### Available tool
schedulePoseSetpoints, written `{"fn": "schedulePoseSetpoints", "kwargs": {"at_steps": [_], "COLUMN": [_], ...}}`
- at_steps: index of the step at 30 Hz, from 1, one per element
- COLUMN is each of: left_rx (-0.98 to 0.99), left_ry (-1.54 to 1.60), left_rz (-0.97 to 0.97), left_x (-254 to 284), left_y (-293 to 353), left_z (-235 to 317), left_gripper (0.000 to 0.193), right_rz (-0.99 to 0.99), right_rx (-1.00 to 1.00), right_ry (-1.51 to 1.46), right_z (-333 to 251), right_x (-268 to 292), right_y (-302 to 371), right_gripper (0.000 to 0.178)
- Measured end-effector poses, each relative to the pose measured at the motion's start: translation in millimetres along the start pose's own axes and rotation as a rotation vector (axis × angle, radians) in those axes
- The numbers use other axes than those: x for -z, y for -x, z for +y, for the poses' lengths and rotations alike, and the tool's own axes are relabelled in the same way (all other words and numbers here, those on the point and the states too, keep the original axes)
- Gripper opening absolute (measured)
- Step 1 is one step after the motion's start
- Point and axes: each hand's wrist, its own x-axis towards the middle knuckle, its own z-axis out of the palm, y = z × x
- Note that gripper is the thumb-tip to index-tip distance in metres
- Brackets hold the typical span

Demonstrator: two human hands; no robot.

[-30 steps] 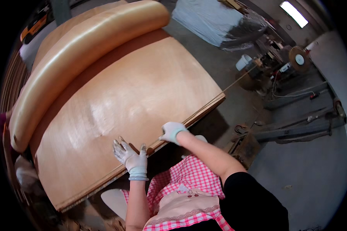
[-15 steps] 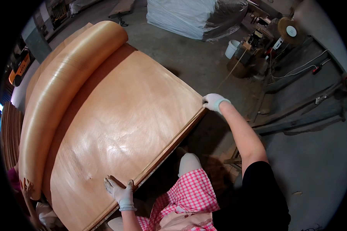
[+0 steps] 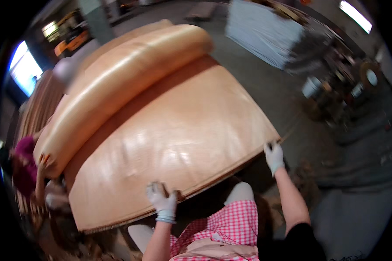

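Workshop floor (image 3: 246,71) dark grey; wrapped stack (image 3: 263,37) at 1 o'clock, pale bucket (image 3: 311,87) at 2. Wood sheet (image 3: 178,141) lies across the middle, near portion spread flat, near edge facing the wearer. Beyond it, a long curl (image 3: 130,85) of the same-looking wood stands raised at 10 o'clock, casting a dark band; cannot tell whether it is one piece with the flat part. Left hand (image 3: 163,199), gloved, at 7 o'clock: fingers spread, thumb apart, over the near edge, gripping nothing visible. Right hand (image 3: 274,157), gloved, near 4 o'clock: fingertips at the sheet's right corner; blurred, cannot tell whether they pinch it. Another person's hand (image 3: 45,165), below a magenta sleeve (image 3: 25,152), is at the curl's near end, between 8 and 9 o'clock. Progress, judged: partial. Near area flat; curl not yet flat.
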Motion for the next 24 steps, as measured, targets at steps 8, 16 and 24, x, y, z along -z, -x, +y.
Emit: {"fn": "schedulePoseSetpoints", "kwargs": {"at_steps": [8, 16, 24], "left_rx": [-0.378, 0.268, 0.439], "left_ry": [0.609, 1.258, 1.718], "left_rz": [-0.086, -0.207, 0.012], "left_x": [76, 76, 102], "left_y": [54, 114, 112], "left_z": [49, -12, -45], "left_gripper": [0.028, 0.01, 0.006], "right_rz": [-0.861, -1.041, -0.794], "right_rx": [0.111, 0.09, 0.805], "right_ry": [-0.811, -0.853, 0.159], "right_z": [-167, -212, -248], "right_x": [-69, -92, -73], "right_y": [235, 296, 272], "right_gripper": [0.025, 0.035, 0.017]}}
